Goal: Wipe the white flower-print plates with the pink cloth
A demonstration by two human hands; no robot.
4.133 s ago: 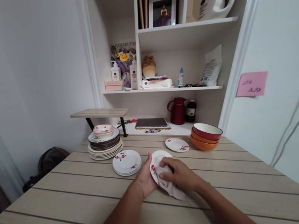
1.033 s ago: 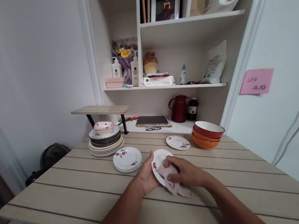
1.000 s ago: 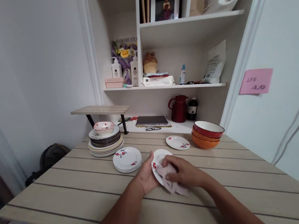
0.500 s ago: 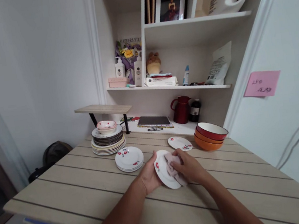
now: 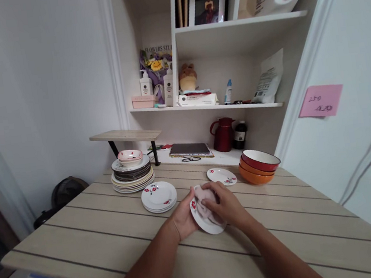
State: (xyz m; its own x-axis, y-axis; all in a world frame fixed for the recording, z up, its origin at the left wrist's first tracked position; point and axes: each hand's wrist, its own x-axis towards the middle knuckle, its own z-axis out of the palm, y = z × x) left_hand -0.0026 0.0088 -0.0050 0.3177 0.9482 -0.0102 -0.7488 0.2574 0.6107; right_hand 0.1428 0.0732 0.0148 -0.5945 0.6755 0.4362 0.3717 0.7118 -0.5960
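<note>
A small white plate with red flowers (image 5: 206, 225) is tilted above the table, gripped at its left edge by my left hand (image 5: 185, 216). My right hand (image 5: 226, 204) is closed on a crumpled pale pinkish-grey cloth (image 5: 202, 200) and presses it against the plate's face. Left of my hands lies a short stack of matching flowered plates (image 5: 159, 195). One more flowered plate (image 5: 222, 176) rests flat beyond my right hand. The underside of the held plate and my left fingers behind it are hidden.
At the back left stands a tall plate stack (image 5: 133, 181) topped by small bowls (image 5: 130, 156), near a low wooden riser (image 5: 125, 136). Stacked red and orange bowls (image 5: 257, 173) stand at the right. Behind are a laptop (image 5: 189, 149), glasses (image 5: 191, 159) and a red jug (image 5: 223, 135).
My right hand has slid the cloth up and left across the plate, covering more of its upper part. My left hand keeps its hold. The view has shifted slightly.
</note>
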